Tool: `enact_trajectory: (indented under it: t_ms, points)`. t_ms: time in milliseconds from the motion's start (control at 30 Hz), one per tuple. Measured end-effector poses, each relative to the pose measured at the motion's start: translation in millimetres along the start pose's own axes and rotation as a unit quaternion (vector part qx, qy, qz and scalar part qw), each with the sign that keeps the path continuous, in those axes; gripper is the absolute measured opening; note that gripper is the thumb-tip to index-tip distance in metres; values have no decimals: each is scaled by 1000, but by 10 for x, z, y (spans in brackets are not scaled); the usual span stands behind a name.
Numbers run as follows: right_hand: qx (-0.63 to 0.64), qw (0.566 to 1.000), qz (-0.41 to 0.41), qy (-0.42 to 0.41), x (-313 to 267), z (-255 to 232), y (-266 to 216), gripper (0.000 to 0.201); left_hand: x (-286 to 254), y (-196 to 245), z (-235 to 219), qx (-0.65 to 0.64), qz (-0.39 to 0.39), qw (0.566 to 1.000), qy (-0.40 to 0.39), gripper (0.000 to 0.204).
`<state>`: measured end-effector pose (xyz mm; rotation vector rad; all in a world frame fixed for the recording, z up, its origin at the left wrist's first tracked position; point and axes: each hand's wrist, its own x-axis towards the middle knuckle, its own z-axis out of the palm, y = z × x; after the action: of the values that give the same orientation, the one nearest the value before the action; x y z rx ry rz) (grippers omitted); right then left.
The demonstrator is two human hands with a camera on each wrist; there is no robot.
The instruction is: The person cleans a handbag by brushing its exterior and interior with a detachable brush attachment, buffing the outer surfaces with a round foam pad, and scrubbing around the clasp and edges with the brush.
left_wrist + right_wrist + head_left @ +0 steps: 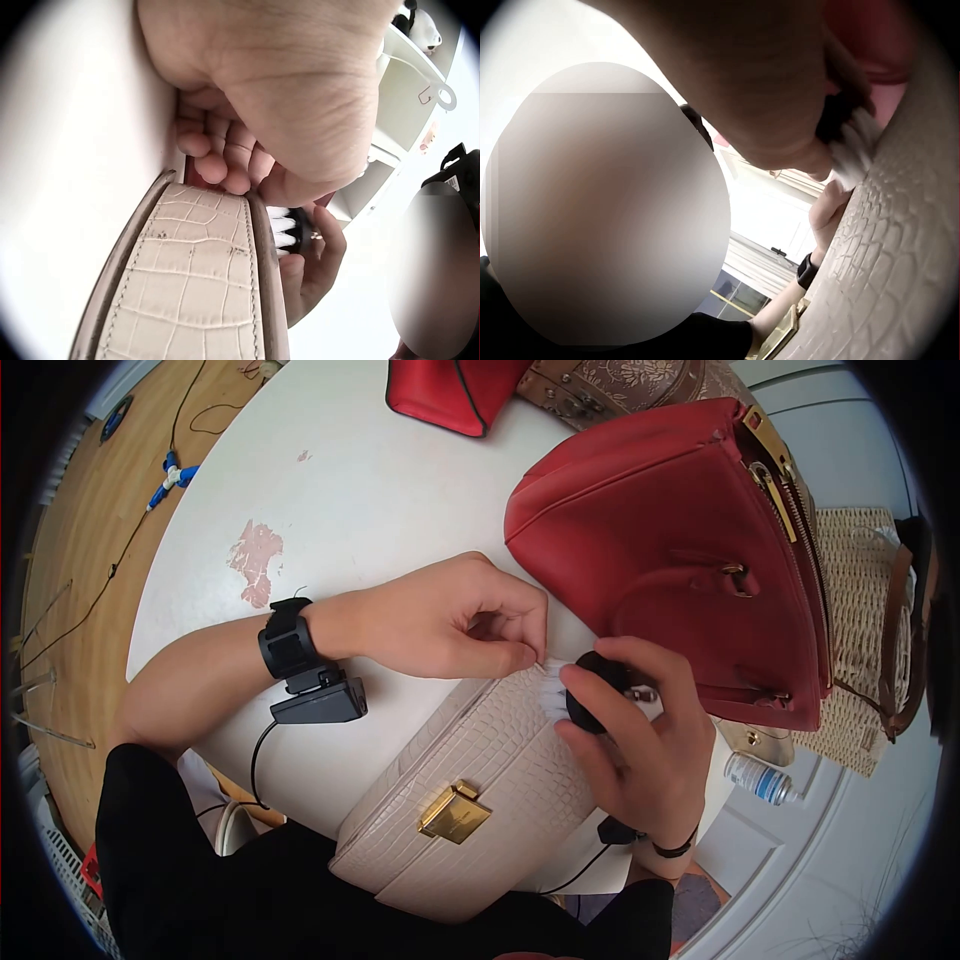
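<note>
A beige crocodile-textured handbag (520,745) with a gold clasp (455,815) lies tilted against the person's lap at the table edge. At its far upper corner the left hand (440,615) pinches the edge between thumb and curled fingers. The right hand (650,745) grips a round black brush (597,705), its white bristles against the bag's surface close to the left fingertips. Dark scuff marks show along the stitched side panel (187,262) in the left wrist view. From the right wrist, the bristles (855,154) look blurred over the textured leather.
A large red handbag (660,550) with gold zips stands just beyond the hands. Another red bag (450,395) and a brown floral bag (640,385) sit farther back. On the right are a woven bag (850,630) and a spray can (760,778). The white table (350,480) has a peeled patch.
</note>
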<state>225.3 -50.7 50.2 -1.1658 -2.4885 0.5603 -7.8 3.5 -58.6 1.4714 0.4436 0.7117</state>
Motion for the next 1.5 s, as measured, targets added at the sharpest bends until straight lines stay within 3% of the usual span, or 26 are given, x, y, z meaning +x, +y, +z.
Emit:
enact_trajectory:
  t_ms: [67,200,267,367,533,600,667,767,867,900,967,1000,1067,1100,1167,1200,1267,1300,1333,1400,1433,1500]
  points:
    - [0,998,-56,9,-49,2,-14,40,5,-27,1,2,-1,1000,-3,3]
    - [179,966,-166,-84,-81,152,-18,42,1,-6,16,5,-25,1000,-4,4]
    - [157,972,-160,-77,-48,85,8,39,-2,-17,14,10,-22,1000,-8,6]
    - [-84,991,-98,36,-34,25,79,37,-1,-15,13,22,-18,1000,-12,10]
    - [21,991,-135,-13,-188,-15,-19,36,-4,-10,19,23,-22,999,-9,12]
    - [161,965,-175,-111,-207,16,-59,35,-5,5,15,25,-30,999,-9,11]
    - [129,970,-175,-108,-192,-31,-33,34,-7,3,12,22,-30,999,-10,11]
    - [-34,994,-8,-99,-126,-222,-61,36,-10,20,5,22,-26,999,-8,11]
    - [-140,989,-4,-56,-165,-275,-79,39,-7,3,-2,27,-7,1000,-7,11]
    - [-142,988,-5,-54,-192,-269,-93,39,-6,-1,-5,29,6,1000,-7,12]
    - [65,983,-103,-135,-283,-254,-77,41,13,-4,38,32,2,999,-6,12]
    - [64,984,-103,-132,-270,-248,-82,41,13,3,38,34,-4,999,-7,12]
    - [79,965,-119,-222,-229,-238,-88,43,13,13,39,36,-5,999,-7,12]
    - [78,965,-118,-219,-216,-239,-69,43,15,20,39,35,-5,999,-5,12]
    - [26,991,4,-134,-197,-252,-24,46,12,21,41,34,-7,999,-6,12]
    - [24,991,3,-131,-202,-272,-16,46,13,21,40,31,-11,999,-5,11]
    - [-151,985,36,-69,-216,-300,-8,48,11,31,34,38,-9,999,-7,11]
    - [-173,982,29,-62,-230,-315,-32,46,14,29,37,41,-9,999,-7,11]
    - [-174,982,28,-60,-253,-311,-39,46,14,23,39,43,-8,999,-8,11]
    - [14,986,-85,-144,-289,-295,-44,43,8,4,46,37,-8,999,-2,11]
    - [45,971,-112,-204,-272,-295,-54,42,7,1,49,38,-9,999,-4,11]
    - [38,974,-96,-202,-264,-229,-11,42,13,-3,49,40,-5,999,-2,11]
